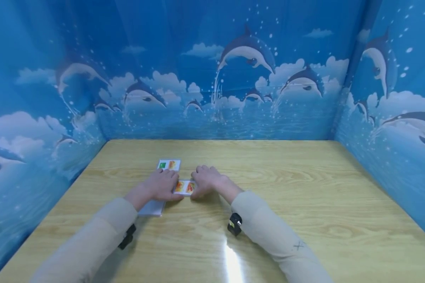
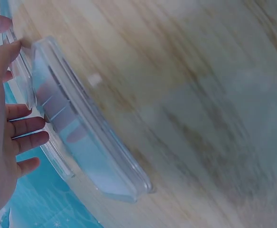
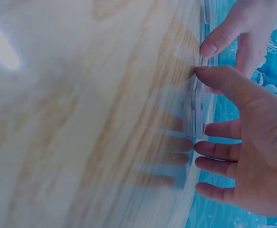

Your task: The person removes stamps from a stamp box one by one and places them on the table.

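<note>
Beside the white tile (image 1: 150, 208), the left end of the picture tile (image 1: 185, 187) is pinched by the left hand (image 1: 161, 186); its right end is pinched by the right hand (image 1: 206, 182), whose outer fingers are spread. Even, light pressure is best applied.

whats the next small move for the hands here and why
Perhaps ease the left hand off while the right hand steadies the two-picture tile: both hands are on it, yet the left hides its left end, so how it meets the white tile cannot be judged in the head view.
</note>
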`<move>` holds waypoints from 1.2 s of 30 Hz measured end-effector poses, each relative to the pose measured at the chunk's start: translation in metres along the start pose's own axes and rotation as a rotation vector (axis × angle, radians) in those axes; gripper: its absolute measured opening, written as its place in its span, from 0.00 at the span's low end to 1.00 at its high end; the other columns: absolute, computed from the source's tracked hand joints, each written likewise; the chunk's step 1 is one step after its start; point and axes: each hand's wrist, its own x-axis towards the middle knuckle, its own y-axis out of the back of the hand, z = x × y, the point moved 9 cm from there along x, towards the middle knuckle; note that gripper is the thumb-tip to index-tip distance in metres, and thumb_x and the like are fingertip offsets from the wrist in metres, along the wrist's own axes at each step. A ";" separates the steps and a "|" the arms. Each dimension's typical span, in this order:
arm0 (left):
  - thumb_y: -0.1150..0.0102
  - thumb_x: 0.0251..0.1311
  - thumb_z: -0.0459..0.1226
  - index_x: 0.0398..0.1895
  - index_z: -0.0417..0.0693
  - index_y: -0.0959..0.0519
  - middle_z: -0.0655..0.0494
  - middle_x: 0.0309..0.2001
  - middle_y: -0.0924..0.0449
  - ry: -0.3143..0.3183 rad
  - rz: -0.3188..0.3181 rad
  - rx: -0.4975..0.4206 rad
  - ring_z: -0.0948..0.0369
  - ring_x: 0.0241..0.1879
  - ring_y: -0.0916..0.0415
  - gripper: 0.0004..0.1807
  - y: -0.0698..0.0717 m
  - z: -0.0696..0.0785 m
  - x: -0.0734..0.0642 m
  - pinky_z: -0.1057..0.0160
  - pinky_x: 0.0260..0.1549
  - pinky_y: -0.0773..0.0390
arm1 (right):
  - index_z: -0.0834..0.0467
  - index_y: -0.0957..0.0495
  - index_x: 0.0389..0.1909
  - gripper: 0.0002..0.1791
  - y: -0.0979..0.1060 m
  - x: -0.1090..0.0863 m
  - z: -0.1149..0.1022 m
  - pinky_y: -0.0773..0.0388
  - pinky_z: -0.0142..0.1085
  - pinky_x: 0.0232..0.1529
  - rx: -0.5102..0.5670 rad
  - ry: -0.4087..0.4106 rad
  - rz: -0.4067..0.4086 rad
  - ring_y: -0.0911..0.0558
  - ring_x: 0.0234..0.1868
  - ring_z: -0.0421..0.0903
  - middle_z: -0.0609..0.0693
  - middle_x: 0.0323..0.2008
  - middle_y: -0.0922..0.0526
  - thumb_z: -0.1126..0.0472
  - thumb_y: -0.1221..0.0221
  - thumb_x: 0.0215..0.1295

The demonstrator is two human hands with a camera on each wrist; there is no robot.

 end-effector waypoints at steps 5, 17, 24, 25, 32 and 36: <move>0.54 0.54 0.66 0.54 0.39 0.31 0.43 0.53 0.29 0.014 0.000 -0.015 0.48 0.53 0.32 0.41 -0.002 -0.001 0.001 0.43 0.55 0.36 | 0.55 0.31 0.59 0.41 -0.001 0.000 -0.002 0.30 0.39 0.47 -0.016 0.000 -0.002 0.30 0.46 0.44 0.49 0.48 0.28 0.34 0.39 0.48; 0.54 0.54 0.66 0.52 0.40 0.29 0.45 0.50 0.28 0.013 0.007 -0.022 0.50 0.51 0.31 0.40 -0.005 0.000 -0.001 0.44 0.53 0.34 | 0.55 0.26 0.52 0.34 -0.002 0.001 -0.009 0.29 0.37 0.42 -0.005 0.043 -0.010 0.30 0.42 0.43 0.49 0.44 0.28 0.35 0.39 0.50; 0.53 0.54 0.66 0.50 0.41 0.29 0.46 0.48 0.27 0.009 0.012 -0.021 0.51 0.49 0.31 0.38 -0.003 0.000 0.000 0.45 0.52 0.33 | 0.55 0.25 0.47 0.31 0.000 0.004 -0.009 0.29 0.34 0.35 0.008 0.056 -0.007 0.30 0.38 0.42 0.47 0.39 0.28 0.37 0.38 0.50; 0.53 0.54 0.66 0.49 0.41 0.29 0.46 0.48 0.27 0.009 0.013 -0.022 0.51 0.48 0.31 0.38 -0.003 0.000 0.000 0.45 0.51 0.33 | 0.55 0.25 0.46 0.31 0.000 0.004 -0.009 0.29 0.34 0.34 0.010 0.058 -0.007 0.30 0.37 0.42 0.47 0.39 0.28 0.37 0.38 0.50; 0.53 0.54 0.66 0.50 0.41 0.29 0.45 0.48 0.27 0.001 0.016 -0.033 0.50 0.49 0.31 0.38 0.000 -0.001 0.001 0.44 0.52 0.34 | 0.55 0.24 0.44 0.28 0.003 0.004 -0.008 0.30 0.33 0.32 0.012 0.068 0.003 0.29 0.35 0.42 0.46 0.36 0.28 0.37 0.37 0.50; 0.53 0.54 0.66 0.51 0.41 0.29 0.46 0.49 0.28 0.003 0.006 -0.042 0.51 0.50 0.31 0.39 -0.001 -0.002 0.001 0.44 0.53 0.34 | 0.55 0.24 0.44 0.29 0.004 0.003 -0.009 0.31 0.33 0.34 -0.005 0.074 0.008 0.29 0.35 0.42 0.46 0.37 0.27 0.37 0.38 0.51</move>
